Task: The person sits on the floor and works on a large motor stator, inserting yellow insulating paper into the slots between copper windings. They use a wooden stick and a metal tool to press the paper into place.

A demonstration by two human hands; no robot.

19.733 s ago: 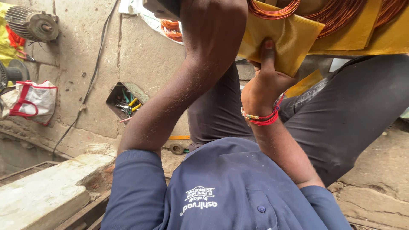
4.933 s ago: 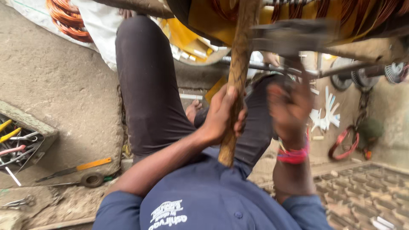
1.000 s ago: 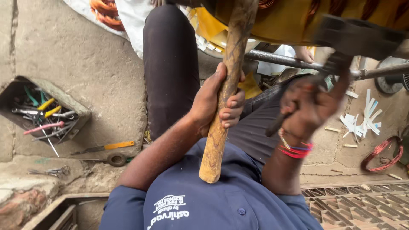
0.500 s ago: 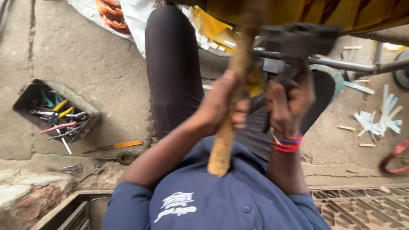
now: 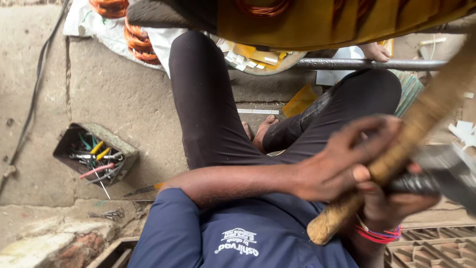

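Observation:
My left hand (image 5: 342,166) reaches across my body and is shut on a thick wooden stick (image 5: 396,154). The stick slants from lower left to upper right, its blunt end near my chest. Just below it my right hand (image 5: 396,201), with red bangles at the wrist, grips the dark handle of a hammer (image 5: 436,181). The hammer's metal head is blurred at the right edge. Both hands sit close together over my dark-trousered lap.
A large yellow-wrapped copper winding (image 5: 322,17) hangs overhead on a metal rod (image 5: 372,63). A small box of pliers and screwdrivers (image 5: 94,154) sits at left, with scissors (image 5: 106,214) and a screwdriver (image 5: 144,188) on the concrete. Copper coils (image 5: 141,37) lie at the back. A metal grate (image 5: 431,245) is at lower right.
Both hands have dropped from under the winding to my lap and shifted right. The stick has tilted from nearly upright to a slant, and the hammer came down with the right hand.

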